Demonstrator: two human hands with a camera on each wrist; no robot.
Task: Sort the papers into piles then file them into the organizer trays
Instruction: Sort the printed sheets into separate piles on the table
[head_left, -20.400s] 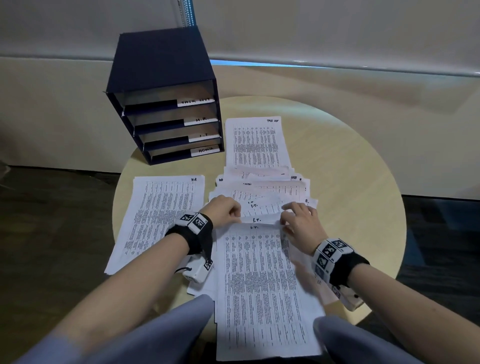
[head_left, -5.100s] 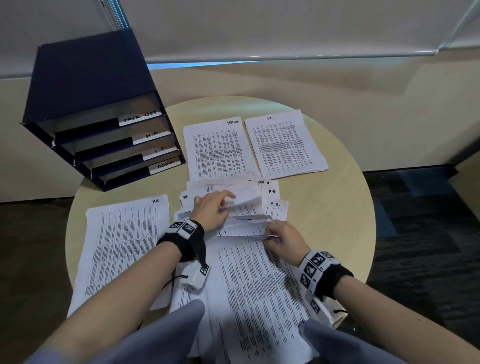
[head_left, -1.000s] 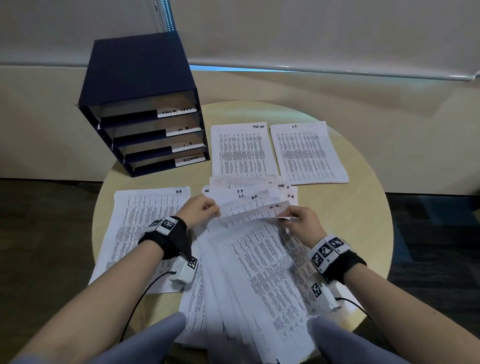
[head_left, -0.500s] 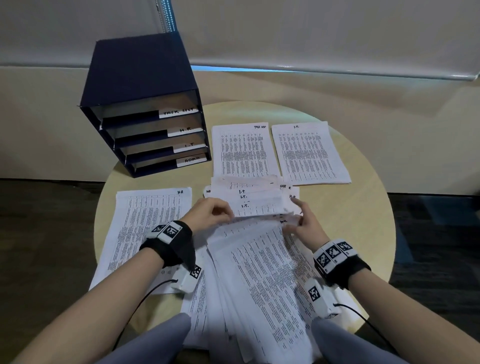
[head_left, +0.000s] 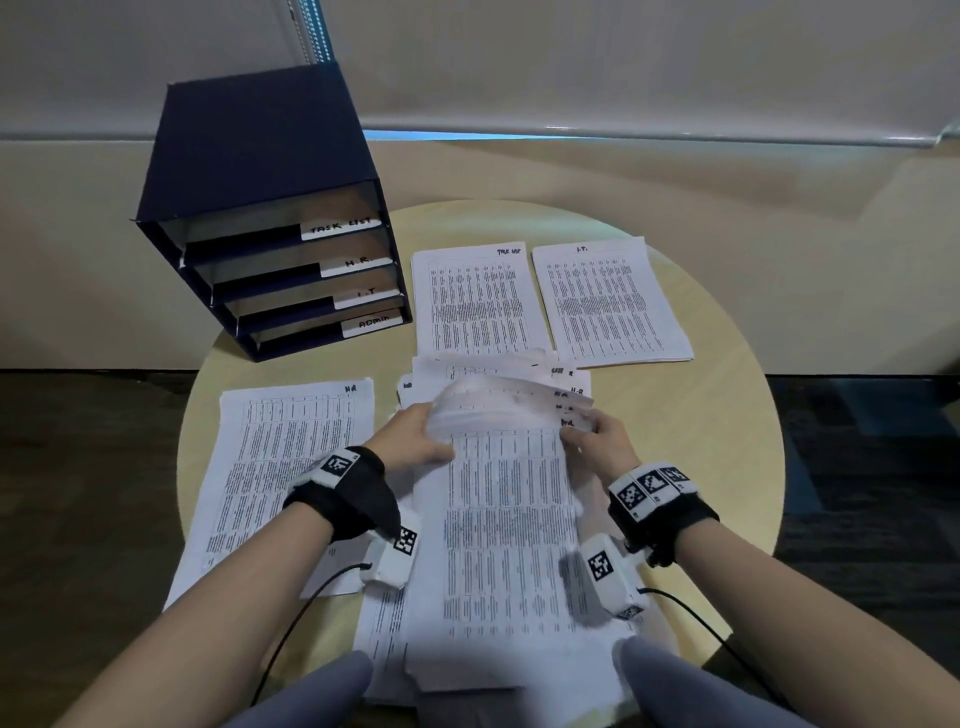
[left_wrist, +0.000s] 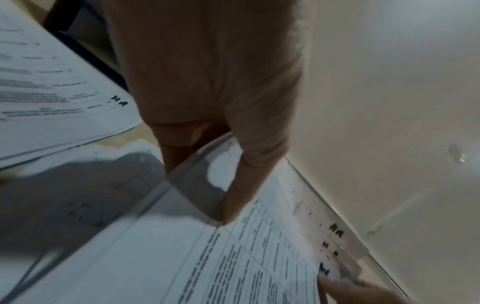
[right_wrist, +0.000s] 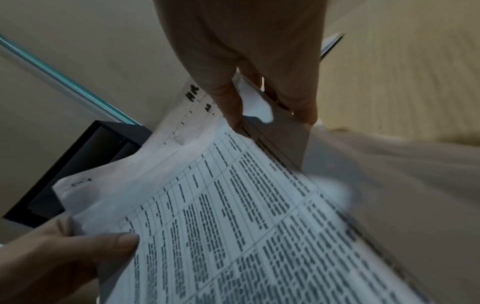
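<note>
Both hands grasp the top edge of the unsorted stack of papers (head_left: 504, 519) at the surface's (head_left: 717, 467) near middle: the left hand (head_left: 415, 441) pinches its left corner, the right hand (head_left: 597, 441) its right. The organizer (head_left: 270, 218) stands far left, three sorted piles around.

Navy blue organizer (head_left: 249, 156), white papers (head_left: 506, 519) with black tabled print, pale wood-grain table (head_left: 727, 415)

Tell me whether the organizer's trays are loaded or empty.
Empty as far as shown: all four labelled slots of the organizer show bare floors; their back depths are hidden.
</note>
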